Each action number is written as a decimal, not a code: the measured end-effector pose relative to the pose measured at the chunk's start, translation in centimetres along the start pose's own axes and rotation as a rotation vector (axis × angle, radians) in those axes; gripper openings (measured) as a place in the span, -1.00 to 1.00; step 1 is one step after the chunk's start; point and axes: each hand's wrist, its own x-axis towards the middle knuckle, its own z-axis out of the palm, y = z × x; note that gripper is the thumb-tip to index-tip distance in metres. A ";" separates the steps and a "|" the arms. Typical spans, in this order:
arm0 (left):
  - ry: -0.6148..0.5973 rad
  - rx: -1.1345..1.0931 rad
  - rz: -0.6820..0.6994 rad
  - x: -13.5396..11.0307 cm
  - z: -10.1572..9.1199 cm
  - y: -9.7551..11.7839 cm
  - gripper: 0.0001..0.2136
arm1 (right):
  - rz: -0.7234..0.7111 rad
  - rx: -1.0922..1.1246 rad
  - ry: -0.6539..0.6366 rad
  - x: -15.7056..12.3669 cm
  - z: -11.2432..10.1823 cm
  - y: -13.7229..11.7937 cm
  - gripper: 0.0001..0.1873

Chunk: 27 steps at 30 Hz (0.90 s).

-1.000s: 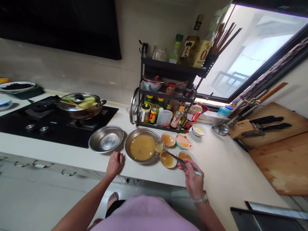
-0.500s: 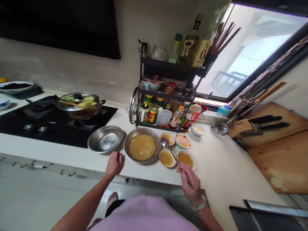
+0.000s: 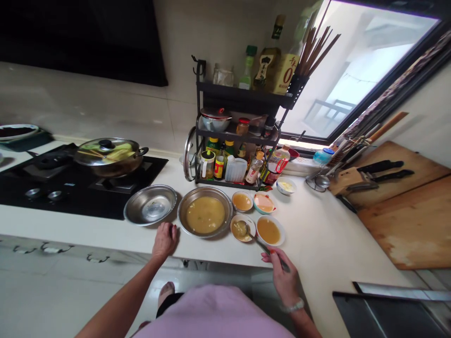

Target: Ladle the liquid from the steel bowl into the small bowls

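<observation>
The right hand (image 3: 284, 277) is clamped around the handle of a ladle (image 3: 261, 245), thumb and fingers well down the shaft. The left hand (image 3: 165, 240) rests at the counter's edge, just in front of the two metal basins, its fingers curled in; from here I can't tell whether there's anything inside them. The two hands are well apart.

The ladle's head sits inside the rim of the near left small bowl (image 3: 243, 241), so I'd judge the step in hand to be ladling soup at that bowl. How deep the head goes I can't make out. Any move from here would call for a steady wrist and a clean lift, since the handle slants across the edge of the near right bowl (image 3: 281, 241) and a careless tilt could spill or knock it.

The soup around the ladle looks cloudy yellow and a bit lumpy. The near right bowl's is smoother and browner. Behind these stand a far left bowl (image 3: 243, 211), orange-brown inside, and a far right bowl (image 3: 260, 211) with a paler, pinkish filling.

To their left, the large basin (image 3: 182, 214) holds thin, dull yellow soup with small pale bits. Beyond that is a second basin (image 3: 153, 209), its metal base shining, beside the stove (image 3: 105, 199).
</observation>
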 end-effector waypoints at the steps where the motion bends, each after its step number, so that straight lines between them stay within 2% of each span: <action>1: 0.002 -0.003 0.000 0.0 0.0 0.0 -0.84 | 0.088 0.060 0.051 0.2 0.0 0.0 -0.67; 3: 0.004 -0.008 0.001 0.0 0.1 -0.1 -0.84 | 0.200 0.188 0.130 0.6 -0.1 -0.1 -0.62; 5: 0.007 -0.012 0.003 0.0 0.2 -0.1 -0.84 | 0.246 0.293 0.178 1.1 -0.2 -0.4 -0.60; 10: -0.001 -0.020 -0.008 0.0 0.1 -0.1 -0.84 | 0.305 0.413 0.222 1.8 -0.3 -2.0 -0.62; 15: -0.006 -0.010 -0.013 0.0 0.0 0.1 -0.84 | 0.302 0.453 0.207 2.3 -0.2 -4.0 -0.64; 19: 0.000 -0.015 -0.013 0.0 0.0 0.1 -0.85 | 0.249 0.459 0.155 2.7 1.0 -5.2 -0.68; 23: -0.001 -0.018 -0.018 -0.1 0.0 0.1 -0.84 | 0.160 0.422 0.070 3.1 3.4 -5.4 -0.70; 25: -0.004 -0.017 -0.016 -0.1 0.0 0.2 -0.84 | 0.081 0.340 0.002 3.0 4.6 -5.1 -0.71; 27: -0.003 -0.012 -0.019 -0.1 0.0 0.2 -0.84 | -0.057 0.219 -0.083 2.8 5.5 -4.8 -0.73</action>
